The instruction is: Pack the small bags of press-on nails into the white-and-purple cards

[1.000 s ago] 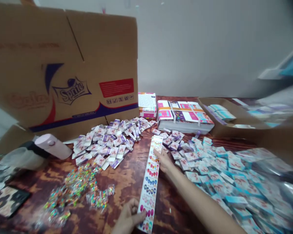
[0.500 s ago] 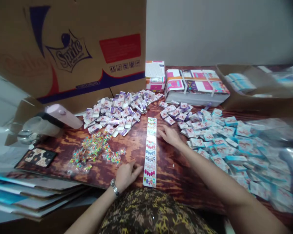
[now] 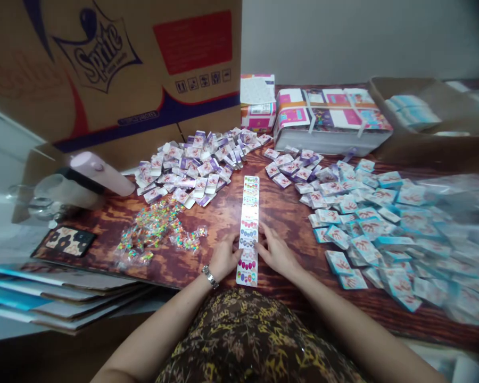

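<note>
A long, narrow white strip (image 3: 247, 213) printed with rows of small colourful balloon-like pictures lies flat on the table in front of me. My left hand (image 3: 225, 258), with a metal watch at the wrist, rests at its left edge, fingertips touching the border. On the opposite side my right hand (image 3: 277, 254) has its thumb and fingers apart, the tips at the strip's right edge. To the left lie small clear packets of colourful candy-like pieces (image 3: 155, 226). Behind them is a heap of small purple-and-white boxes (image 3: 191, 170).
Small blue-and-white boxes (image 3: 367, 229) cover the right side. A strapped stack of printed sheets (image 3: 331, 119) and an open carton (image 3: 407, 143) stand at the back. A large Sprite carton (image 3: 199, 111) rises at back left, near a pink bottle (image 3: 104, 173) and a flower-patterned pad (image 3: 66, 242).
My right hand has come back toward me along the strip's right edge. My left hand has moved up and right to the strip's left edge. The camera view has tilted down slightly.
</note>
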Action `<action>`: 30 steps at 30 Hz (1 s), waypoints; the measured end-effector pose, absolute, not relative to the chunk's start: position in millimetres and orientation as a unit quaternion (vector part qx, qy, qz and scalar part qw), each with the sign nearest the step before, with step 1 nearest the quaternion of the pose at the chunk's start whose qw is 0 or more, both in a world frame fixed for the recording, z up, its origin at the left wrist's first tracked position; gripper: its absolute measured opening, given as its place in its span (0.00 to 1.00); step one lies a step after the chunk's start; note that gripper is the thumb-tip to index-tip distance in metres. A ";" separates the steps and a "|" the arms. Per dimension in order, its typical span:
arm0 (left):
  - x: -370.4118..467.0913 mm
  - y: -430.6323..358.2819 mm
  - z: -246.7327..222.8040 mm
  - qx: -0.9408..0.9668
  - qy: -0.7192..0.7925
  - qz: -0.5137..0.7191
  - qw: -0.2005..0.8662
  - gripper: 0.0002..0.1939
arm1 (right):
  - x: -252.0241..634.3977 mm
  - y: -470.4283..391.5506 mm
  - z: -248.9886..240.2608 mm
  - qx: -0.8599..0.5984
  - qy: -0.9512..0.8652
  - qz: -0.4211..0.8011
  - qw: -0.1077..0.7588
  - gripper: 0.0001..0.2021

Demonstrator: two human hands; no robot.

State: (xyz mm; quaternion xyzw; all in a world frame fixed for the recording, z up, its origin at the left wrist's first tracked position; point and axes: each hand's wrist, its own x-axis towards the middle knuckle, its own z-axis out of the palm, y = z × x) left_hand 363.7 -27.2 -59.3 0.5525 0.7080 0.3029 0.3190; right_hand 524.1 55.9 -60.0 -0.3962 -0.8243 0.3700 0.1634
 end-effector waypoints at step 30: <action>372.8 -77.3 -63.4 0.597 0.683 0.299 0.297 0.23 | 532.9 -12.2 -64.1 -0.391 -0.822 0.385 0.155 0.28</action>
